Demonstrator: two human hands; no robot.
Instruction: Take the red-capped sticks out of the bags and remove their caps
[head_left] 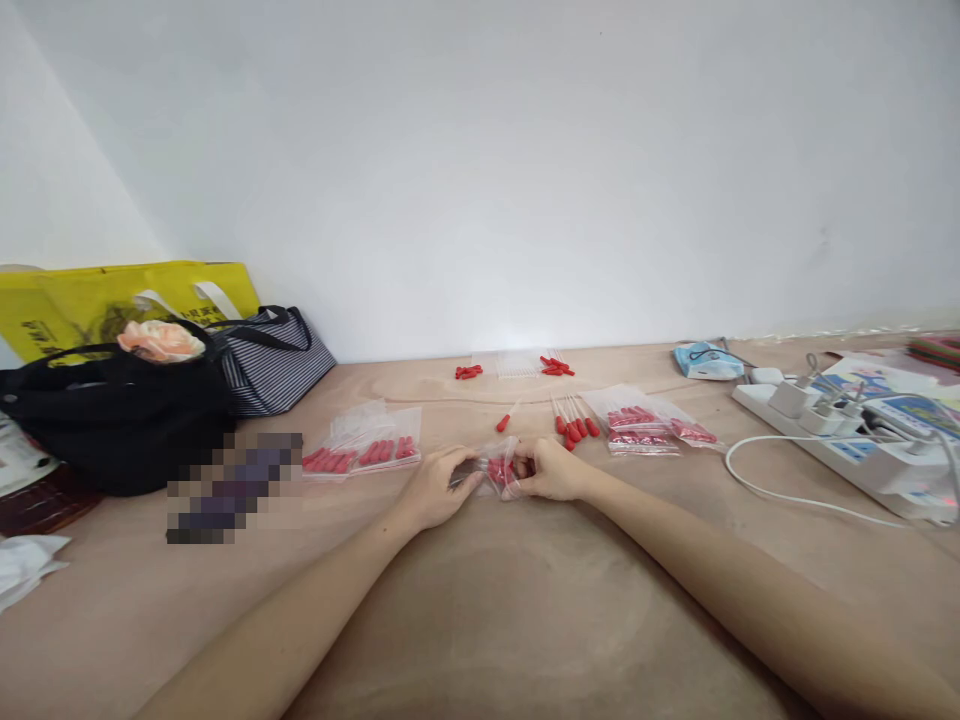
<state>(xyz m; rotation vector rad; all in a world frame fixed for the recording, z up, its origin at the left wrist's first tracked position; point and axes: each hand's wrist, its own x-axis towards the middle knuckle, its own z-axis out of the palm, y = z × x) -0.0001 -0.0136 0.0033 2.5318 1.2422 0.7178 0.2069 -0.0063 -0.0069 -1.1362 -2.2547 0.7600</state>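
Observation:
In the middle of the table, a clear plastic bag (501, 472) with red-bulbed droppers in it is held between my two hands. My left hand (444, 486) pinches its left side, thumb and fingers closed. At its right end my right hand (553, 470) grips the bag near the red bulbs; the fingertips are partly hidden. Just beyond my right hand lie several loose droppers (576, 428) with thin clear stems, and a single dropper (503, 423) lies behind the bag. Filled bags (386, 450) rest to the left, and more filled bags (641, 430) are stacked to the right.
Near the wall are loose red bulbs (557, 366), more red bulbs (469, 372) and a row of clear stems (519, 366). A black bag (120, 430), striped bag (274, 365) and yellow bag (75, 300) stand left. On the right are a power strip (847, 450) and face mask (706, 362).

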